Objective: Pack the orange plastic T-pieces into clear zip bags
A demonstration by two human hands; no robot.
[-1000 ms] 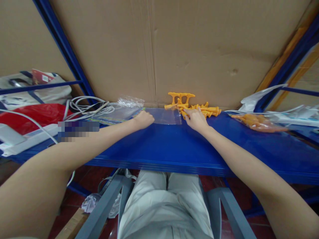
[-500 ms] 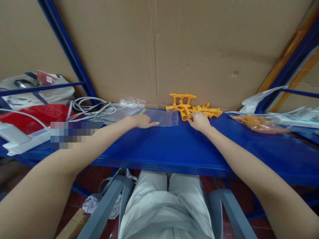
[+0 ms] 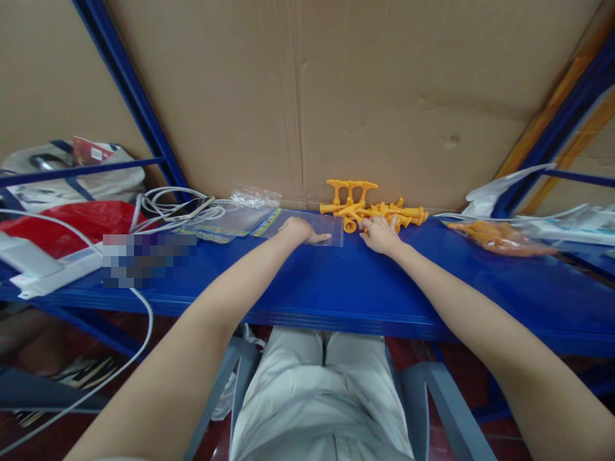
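A heap of yellow plastic pieces (image 3: 350, 210) with flared ends, shaped like small toy trumpets, lies against the cardboard at the back of the blue table. My right hand (image 3: 382, 235) rests at the heap's front edge, fingers apart and touching the pieces, none visibly lifted. To its left, a clear plastic bag (image 3: 336, 224) with a coloured strip at its left end lies flat. My left hand (image 3: 298, 229) is on this bag, thumb stretched to the right; its other fingers are partly hidden. More clear bags (image 3: 230, 221) with patterned edges lie farther left.
A filled bag of orange-yellow pieces (image 3: 500, 238) lies at the right. White cables (image 3: 182, 208), a red bag (image 3: 86, 221) and a white power strip (image 3: 57, 266) occupy the left. Blue uprights (image 3: 129, 89) flank the cardboard wall (image 3: 365, 96). The blue table's front edge (image 3: 331, 323) is above my lap.
My left hand has moved to the right along the clear bag, uncovering its coloured strip. My right hand stays at the heap, its fingers slightly shifted. A white cable now hangs at the left.
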